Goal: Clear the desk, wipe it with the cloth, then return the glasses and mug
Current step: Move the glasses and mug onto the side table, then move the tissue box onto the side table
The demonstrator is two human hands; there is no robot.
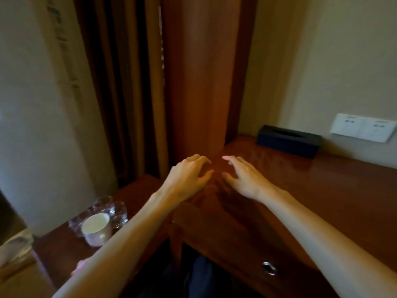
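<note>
Hands reach out over a shiny brown desk (300, 190). The left hand (189, 177) is near the far left corner of the desk top, close to a tall wooden post (199, 82). Its fingers are spread and a little bent, and it holds nothing. The right hand (242, 179) is just beside it, with a small gap between the two. Its fingers are spread too, and it holds nothing. Whether the fingertips touch the wood is hard to tell, because the picture is blurry there.

The mug (96, 229) is white and stands upright on a lower wooden table (60, 250) to the left of the desk. The glasses (107, 207) are clear and stand bunched together on that same low table, right behind and beside the mug. They look close enough to touch it. Both the mug and the glasses are well apart from the hands.

A dark tissue box (287, 140) sits at the back of the desk, against the wall. A white double wall socket (363, 127) is on the wall to the right of the box. Brown curtains (120, 82) hang behind the low table. A round metal knob (268, 268) shows on the front of the desk, between the two arms.
</note>
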